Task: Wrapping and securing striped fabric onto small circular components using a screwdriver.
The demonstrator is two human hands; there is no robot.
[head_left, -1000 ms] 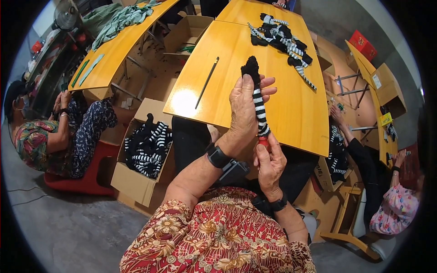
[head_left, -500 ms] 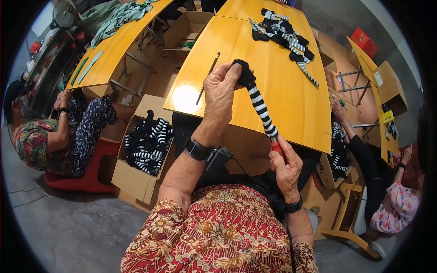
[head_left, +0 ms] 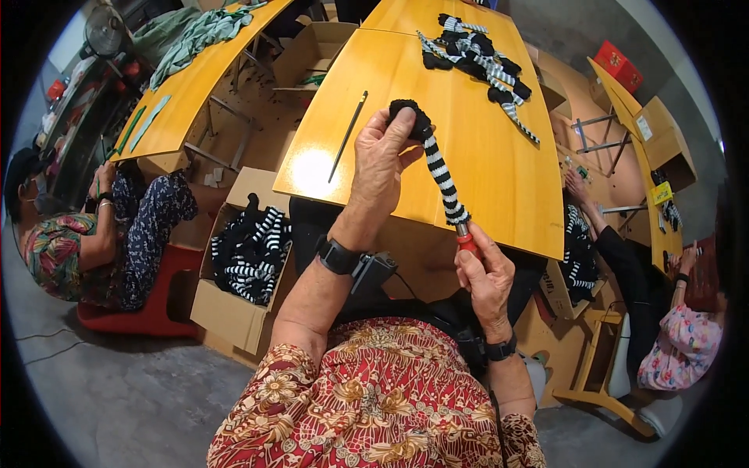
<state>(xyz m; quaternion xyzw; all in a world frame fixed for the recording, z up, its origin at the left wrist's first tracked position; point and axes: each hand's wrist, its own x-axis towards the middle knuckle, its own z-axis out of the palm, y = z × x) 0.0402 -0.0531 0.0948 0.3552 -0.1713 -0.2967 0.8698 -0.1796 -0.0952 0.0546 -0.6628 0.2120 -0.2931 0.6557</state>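
My left hand pinches the black end of a black-and-white striped knitted tube between thumb and fingers. The tube slants down to my right hand, which is closed round a red-handled tool. A short length of the tool's metal shaft shows between the handle and the tube's lower end; the rest is hidden inside the knit. Both hands are raised over the near edge of the yellow table. A thin dark rod lies on the tabletop left of my left hand.
Several striped knitted pieces are heaped at the table's far right. Cardboard boxes with similar pieces stand left and right below the table. A co-worker sits at the left on a red chair; other people's arms show at the right.
The tool's metal shaft shows more below the tube's lower end than before. Both hands keep their holds. The whole view has shifted slightly.
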